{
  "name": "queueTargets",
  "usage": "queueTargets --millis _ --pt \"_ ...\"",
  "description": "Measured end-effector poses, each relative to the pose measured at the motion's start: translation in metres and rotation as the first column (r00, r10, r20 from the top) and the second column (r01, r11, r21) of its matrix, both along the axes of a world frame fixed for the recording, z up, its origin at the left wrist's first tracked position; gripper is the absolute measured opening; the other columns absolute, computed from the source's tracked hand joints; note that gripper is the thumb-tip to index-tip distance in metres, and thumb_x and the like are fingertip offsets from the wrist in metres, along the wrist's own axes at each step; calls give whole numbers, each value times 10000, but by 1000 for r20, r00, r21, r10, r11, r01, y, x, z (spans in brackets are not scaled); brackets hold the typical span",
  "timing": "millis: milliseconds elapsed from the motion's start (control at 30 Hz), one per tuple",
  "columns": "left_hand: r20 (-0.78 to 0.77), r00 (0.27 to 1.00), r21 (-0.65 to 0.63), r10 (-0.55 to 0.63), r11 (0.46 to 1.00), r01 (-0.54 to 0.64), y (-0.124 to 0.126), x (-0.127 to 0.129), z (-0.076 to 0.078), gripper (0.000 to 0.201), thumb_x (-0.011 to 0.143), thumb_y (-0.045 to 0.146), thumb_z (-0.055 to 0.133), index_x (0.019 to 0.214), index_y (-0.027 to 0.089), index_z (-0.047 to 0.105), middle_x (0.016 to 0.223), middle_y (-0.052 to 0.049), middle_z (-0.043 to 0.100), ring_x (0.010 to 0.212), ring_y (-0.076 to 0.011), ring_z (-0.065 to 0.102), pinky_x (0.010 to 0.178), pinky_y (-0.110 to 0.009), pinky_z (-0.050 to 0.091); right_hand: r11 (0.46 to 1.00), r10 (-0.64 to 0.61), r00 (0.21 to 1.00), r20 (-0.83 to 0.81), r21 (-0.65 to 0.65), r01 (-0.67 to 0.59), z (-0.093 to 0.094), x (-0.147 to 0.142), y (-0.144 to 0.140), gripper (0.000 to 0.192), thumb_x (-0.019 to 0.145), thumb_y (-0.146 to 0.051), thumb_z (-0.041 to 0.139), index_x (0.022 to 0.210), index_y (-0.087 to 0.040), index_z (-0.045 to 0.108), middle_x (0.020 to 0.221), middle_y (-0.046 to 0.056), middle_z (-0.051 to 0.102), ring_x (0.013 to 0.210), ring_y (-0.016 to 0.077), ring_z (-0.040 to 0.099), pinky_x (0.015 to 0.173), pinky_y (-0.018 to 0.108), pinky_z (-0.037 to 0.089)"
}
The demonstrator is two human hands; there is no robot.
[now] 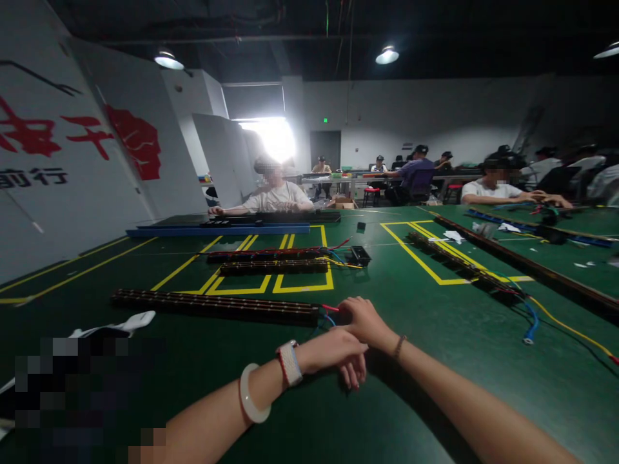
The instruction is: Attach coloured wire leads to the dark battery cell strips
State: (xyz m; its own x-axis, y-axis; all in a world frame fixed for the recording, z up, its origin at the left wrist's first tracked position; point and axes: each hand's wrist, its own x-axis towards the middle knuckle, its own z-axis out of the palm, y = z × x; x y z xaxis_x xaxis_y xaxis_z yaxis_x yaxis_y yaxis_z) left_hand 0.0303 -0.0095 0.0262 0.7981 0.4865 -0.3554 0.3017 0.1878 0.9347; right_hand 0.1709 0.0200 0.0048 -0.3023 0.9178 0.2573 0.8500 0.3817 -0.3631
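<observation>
A long dark bar with rows of small light dots lies across the green table in front of me. A red wire and a blue wire come out of its right end. My right hand is at that end, its fingers closed on the red wire; the fingertips are partly hidden. Just nearer to me, my left hand crosses below the right one, bent at the wrist. Its fingers hang down, loosely apart, and I see nothing in them. A watch and a pale bangle are on the left arm.
Beyond the bar lie two shorter wired bars with a black connector. More long bars with trailing cables lie to the right. A blue rail is at the far side, where a person sits. White-and-dark cloth lies left.
</observation>
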Motion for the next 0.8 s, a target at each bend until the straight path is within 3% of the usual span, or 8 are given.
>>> queueTargets --millis 100,200,367,600,800 --pt "72 978 -179 195 967 -179 3 -13 -8 562 780 646 427 650 120 575 677 -118 650 600 -195 642 626 -342 488 1000 -15 999 -48 -16 14 3 -1 -5 137 748 -282 659 867 -215 655 844 -2 665 823 163 567 742 298 319" --pt "119 939 -299 323 913 -276 1 -19 -16 628 778 707 364 691 114 549 723 -141 655 667 -218 660 699 -380 490 1000 -26 995 -93 10 27 4 -3 -10 90 737 -241 665 827 -225 664 800 -19 669 791 151 577 732 292 312" --pt "181 913 -359 366 889 -285 -2 -18 -22 675 807 706 309 902 89 566 833 -137 653 733 -213 668 765 -372 477 991 0 997 -74 130 10 4 -8 -14 52 768 -185 639 787 -225 668 759 -19 654 761 143 556 711 286 300" --pt "264 842 -412 471 844 -344 -2 -13 -23 526 893 572 311 1029 117 539 949 -131 653 841 -205 651 856 -414 453 919 80 974 212 362 -155 4 -6 -14 176 841 -166 568 678 -193 629 664 9 594 680 153 476 723 319 299" --pt "366 683 -538 632 742 -399 -3 -11 -23 294 931 391 379 930 157 557 919 -66 631 881 -155 606 872 -351 450 820 186 879 440 424 -385 2 -2 -16 115 862 -174 540 855 -160 654 791 53 600 746 186 471 785 356 351"
